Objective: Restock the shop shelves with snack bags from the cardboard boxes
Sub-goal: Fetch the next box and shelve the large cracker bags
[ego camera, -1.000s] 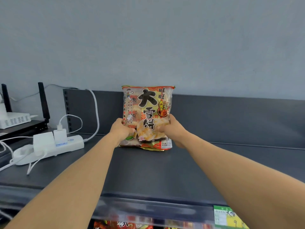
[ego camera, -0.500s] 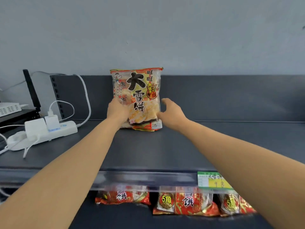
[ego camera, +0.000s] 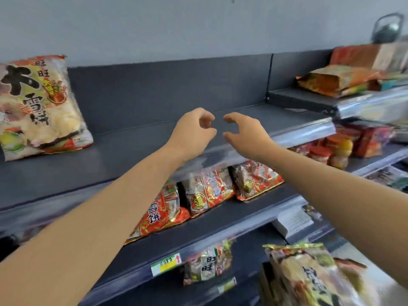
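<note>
A big snack bag [ego camera: 37, 104] stands at the far left of the top shelf [ego camera: 132, 149], leaning on the back panel, and nothing touches it. The left hand [ego camera: 194, 131] and right hand [ego camera: 242, 133] hover close together over the shelf's front edge, empty, fingers loosely curled. This looks like the gap between placing one bag and fetching another. More bags [ego camera: 309, 277] show at the near right, perhaps in a box, though blur hides that. The next move calls for reaching down there.
</note>
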{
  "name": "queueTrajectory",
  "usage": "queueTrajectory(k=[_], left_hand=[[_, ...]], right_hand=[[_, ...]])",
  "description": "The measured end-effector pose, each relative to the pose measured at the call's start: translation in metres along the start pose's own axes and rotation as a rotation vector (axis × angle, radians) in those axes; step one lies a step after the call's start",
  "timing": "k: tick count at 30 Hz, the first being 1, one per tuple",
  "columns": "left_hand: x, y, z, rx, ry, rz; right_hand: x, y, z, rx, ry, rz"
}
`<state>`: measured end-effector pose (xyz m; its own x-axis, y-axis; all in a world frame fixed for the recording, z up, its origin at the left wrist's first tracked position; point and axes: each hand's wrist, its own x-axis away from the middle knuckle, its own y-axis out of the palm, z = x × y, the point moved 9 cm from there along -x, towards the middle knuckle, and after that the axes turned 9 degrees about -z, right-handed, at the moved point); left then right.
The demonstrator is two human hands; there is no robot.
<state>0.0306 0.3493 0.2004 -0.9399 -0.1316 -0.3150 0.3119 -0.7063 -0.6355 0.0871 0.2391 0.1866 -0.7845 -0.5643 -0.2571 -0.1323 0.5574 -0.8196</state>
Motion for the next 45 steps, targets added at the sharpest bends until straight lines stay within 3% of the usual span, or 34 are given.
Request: queueTrajectory(k=[6,12,15,25,30,38,41,45], left_hand=[[0.007,0.189,0.064,0.016,0.052,-0.333],[0.052,0.381,0.035,-0.171,-0.092,-0.741],[0.075,0.435,-0.004,-0.24,-0.214,-0.806],[0.146,0.489,-0.119,-0.236,-0.727,-0.8],[0.169,0.502,-0.145,0.062,-0.971,-0.777],[0.18,0.512,-0.159,0.298,-1.148,-0.703],[0.182,0.504,-0.151,0.371,-1.18,-0.725],[0.157,0.482,-0.144,0.448,-1.113,-0.636]], right_hand=[[0.116,-0.063,0.166,0.078,0.281,0.085],[0.227,-0.024,0.316,0.131,0.602,-0.207],[0.261,0.018,0.361,0.115,0.662,-0.325],[0.309,0.152,0.445,-0.047,0.821,-0.67],[0.319,0.179,0.471,-0.276,0.983,-0.631],[0.332,0.186,0.491,-0.469,1.171,-0.51],[0.324,0.172,0.482,-0.628,1.11,-0.44],[0.299,0.136,0.456,-0.705,1.031,-0.406]])
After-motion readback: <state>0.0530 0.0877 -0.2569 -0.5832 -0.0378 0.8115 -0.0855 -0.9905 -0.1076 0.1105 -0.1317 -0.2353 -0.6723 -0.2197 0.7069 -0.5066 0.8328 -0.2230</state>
